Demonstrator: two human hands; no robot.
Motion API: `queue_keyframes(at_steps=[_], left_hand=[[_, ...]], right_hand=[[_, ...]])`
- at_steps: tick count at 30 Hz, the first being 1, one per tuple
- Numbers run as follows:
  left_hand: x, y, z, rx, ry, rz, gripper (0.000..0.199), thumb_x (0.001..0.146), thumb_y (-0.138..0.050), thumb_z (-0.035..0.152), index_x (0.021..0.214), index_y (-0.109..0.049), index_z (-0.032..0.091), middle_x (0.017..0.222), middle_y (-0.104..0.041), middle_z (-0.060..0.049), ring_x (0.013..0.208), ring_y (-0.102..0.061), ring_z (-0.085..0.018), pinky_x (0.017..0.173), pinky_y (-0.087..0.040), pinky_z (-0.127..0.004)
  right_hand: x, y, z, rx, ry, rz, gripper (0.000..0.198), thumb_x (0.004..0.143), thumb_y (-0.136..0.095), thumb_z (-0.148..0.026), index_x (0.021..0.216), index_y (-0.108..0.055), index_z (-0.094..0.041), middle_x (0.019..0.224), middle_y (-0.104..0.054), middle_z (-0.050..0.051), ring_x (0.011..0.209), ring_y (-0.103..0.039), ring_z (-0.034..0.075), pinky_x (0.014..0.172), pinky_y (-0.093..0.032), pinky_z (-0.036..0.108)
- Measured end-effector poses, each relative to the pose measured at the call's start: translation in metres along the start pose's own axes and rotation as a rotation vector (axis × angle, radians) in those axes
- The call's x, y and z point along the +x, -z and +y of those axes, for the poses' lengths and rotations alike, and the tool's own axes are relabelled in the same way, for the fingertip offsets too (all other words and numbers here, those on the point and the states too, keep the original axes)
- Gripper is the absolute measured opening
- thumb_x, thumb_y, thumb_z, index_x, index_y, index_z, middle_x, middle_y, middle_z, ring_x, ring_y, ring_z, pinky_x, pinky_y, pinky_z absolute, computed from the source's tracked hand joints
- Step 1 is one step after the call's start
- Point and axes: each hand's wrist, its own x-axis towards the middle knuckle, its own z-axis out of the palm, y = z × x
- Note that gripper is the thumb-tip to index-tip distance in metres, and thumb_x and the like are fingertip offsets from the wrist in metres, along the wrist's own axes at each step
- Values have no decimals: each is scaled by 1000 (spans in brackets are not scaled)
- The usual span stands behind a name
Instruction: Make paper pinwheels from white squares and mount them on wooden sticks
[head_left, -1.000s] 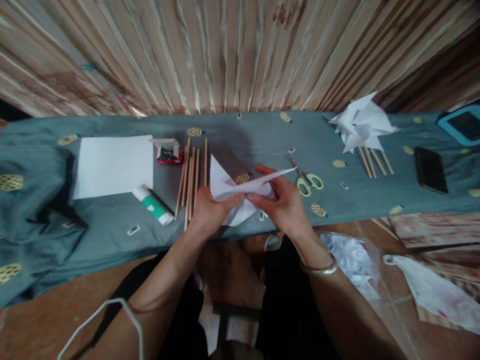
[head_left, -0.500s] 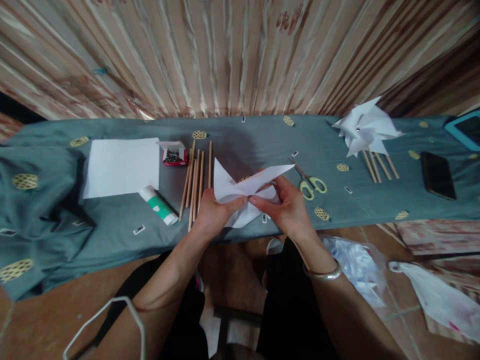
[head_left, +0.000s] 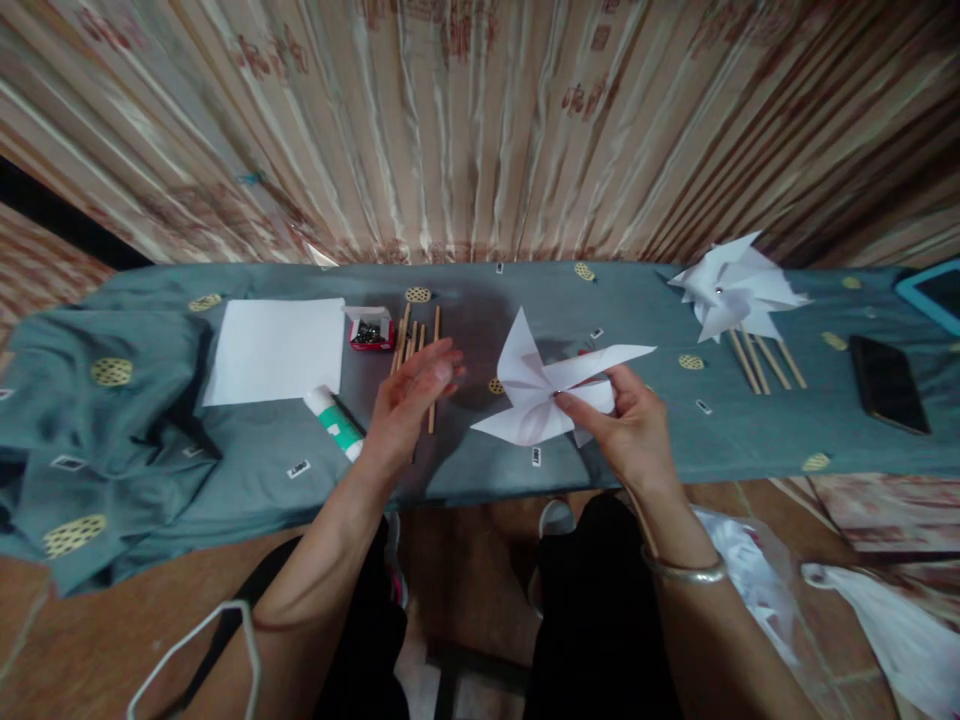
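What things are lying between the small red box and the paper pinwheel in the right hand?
The head view shows, right of the red box, wooden sticks partly hidden by the left hand, then patterned tablecloth up to the paper pinwheel.

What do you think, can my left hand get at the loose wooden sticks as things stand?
Probably yes: your left hand looks empty and is over the loose wooden sticks, while your right hand alone holds the white paper pinwheel.
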Motion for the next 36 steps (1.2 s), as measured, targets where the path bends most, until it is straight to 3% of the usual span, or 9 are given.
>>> queue_keyframes(at_steps=[3,7,11,19,25,29,31,33,36], left_hand=[[18,12,-8,541,-217,181,41,85,-56,31,123,-60,15,122,-65,-15,105,-65,-24,94,-51,-42],[36,11,-16,1061,-357,111,45,82,-55,17,127,-57,11,127,-62,-17,121,-54,-31,107,-40,-49],[45,4,-23,1231,-376,85,47,83,-47,14,129,-55,8,126,-63,-17,116,-57,-30,106,-39,-47],[53,0,-26,1294,-369,145,45,84,-44,15,126,-58,11,110,-69,-16,106,-62,-30,93,-47,-41],[56,0,-23,1107,-270,176,45,77,-53,16,122,-61,13,95,-72,-13,90,-67,-28,80,-49,-37],[51,-7,-16,577,-139,161,38,70,-67,25,107,-68,16,80,-72,-6,70,-65,-20,67,-49,-30],[43,-17,-9,416,-104,118,33,71,-67,37,97,-71,17,76,-71,-3,59,-61,-15,55,-46,-25],[32,-28,-1,101,31,90,33,64,-75,38,88,-72,15,67,-69,-1,50,-55,-11,50,-43,-22],[15,-40,9,-68,142,92,36,57,-82,34,85,-74,15,65,-68,0,49,-54,-9,46,-40,-19]], right_hand=[[-4,2,1,16,-5,-26,48,62,-82,-32,106,-63,-23,86,-75,0,72,-69,18,65,-58,33],[-12,-2,3,18,-15,-122,54,65,-81,-35,114,-60,-24,86,-74,0,73,-69,18,65,-58,32],[-16,-2,2,18,-20,-153,55,65,-81,-35,114,-60,-24,83,-72,0,73,-68,18,65,-57,30],[-18,5,-3,18,-16,-157,51,66,-81,-32,112,-60,-23,85,-71,1,77,-68,18,65,-57,29],[-20,5,-5,-8,-10,-170,51,68,-78,-27,116,-60,-22,84,-71,1,74,-68,17,63,-57,28],[-23,3,-10,-29,2,-173,51,69,-77,-25,117,-59,-21,84,-72,0,76,-69,17,63,-56,26],[-25,2,-13,-44,6,-173,52,70,-77,-27,118,-59,-21,84,-72,0,74,-69,16,61,-55,25],[-29,2,-16,-62,28,-162,52,71,-77,-29,119,-58,-21,85,-73,0,73,-69,16,58,-55,25],[-35,3,-20,-117,110,-140,50,74,-75,-28,121,-58,-23,86,-74,0,75,-71,16,61,-57,25]])
